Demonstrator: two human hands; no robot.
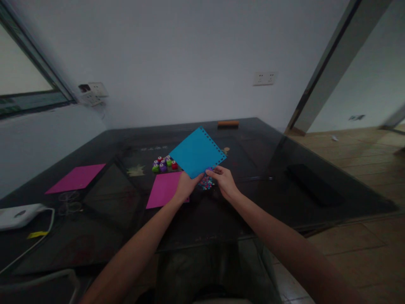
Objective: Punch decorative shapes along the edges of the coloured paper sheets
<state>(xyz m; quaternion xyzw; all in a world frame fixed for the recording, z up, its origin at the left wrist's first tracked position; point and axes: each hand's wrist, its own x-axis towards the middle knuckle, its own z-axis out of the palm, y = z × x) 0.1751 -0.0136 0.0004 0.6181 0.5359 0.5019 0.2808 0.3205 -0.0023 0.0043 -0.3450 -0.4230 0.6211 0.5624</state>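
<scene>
over the middle of the dark glass table (104, 236), the left hand (185, 185) pinches the near corner of the blue paper sheet with punched edges (196, 153), holding it tilted up. the right hand (224, 180) closes on something small at that corner, a punch i'd guess. best steady the sheet. confetti pile (206, 183) beneath; pink sheet (164, 189) and coloured punches (163, 164) left, open room right.
</scene>
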